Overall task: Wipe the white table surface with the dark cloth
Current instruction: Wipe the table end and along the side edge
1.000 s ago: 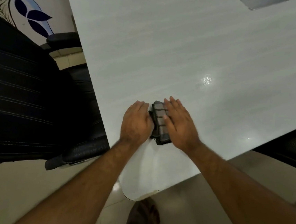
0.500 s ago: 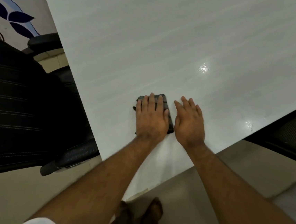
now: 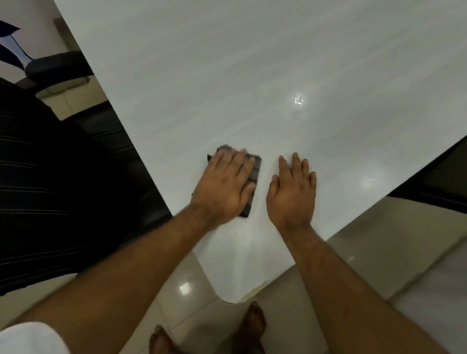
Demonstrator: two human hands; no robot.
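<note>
Fingers [image 3: 239, 163] flat on dark cloth [image 3: 253, 176] near table [image 3: 237, 63] corner, seemingly pressing.

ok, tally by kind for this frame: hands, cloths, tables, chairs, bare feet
Hands: 2, left hand flat on the cloth, right hand flat on the bare table
Cloths: 1, dark cloth
Tables: 1, white table
Chairs: 2, black chair at the left edge, another dark chair at the right edge
Bare feet: 2, and
Total: 8
</note>
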